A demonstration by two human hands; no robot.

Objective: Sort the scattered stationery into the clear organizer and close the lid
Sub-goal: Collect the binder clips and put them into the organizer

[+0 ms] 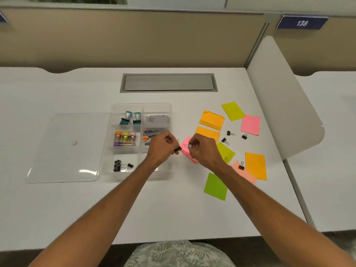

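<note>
Clear organizer (141, 105) half filled, lid (63, 160) off to its left. Notes (256, 166) and clips (228, 133) loose to its right. Left grip (163, 141), right grip (202, 149) each pinching a clip (178, 148).

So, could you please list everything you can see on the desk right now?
clear organizer: one, transparent, centre-left of desk
lid: one, clear, flat left of organizer
stamps: two, teal, rear-left compartment
white box: one, white, rear-right compartment
capped tubes: three, orange, yellow and pink caps, middle-left compartment
orange-grey tool: one, middle-right compartment, partly hidden
stored binder clips: at least two, black, front-left compartment
sticky notes: about nine, orange, green, pink, right of organizer
loose binder clips: at least four, black, among the notes
left hand: one, pinching a black binder clip
right hand: one, pinching a second binder clip
</note>
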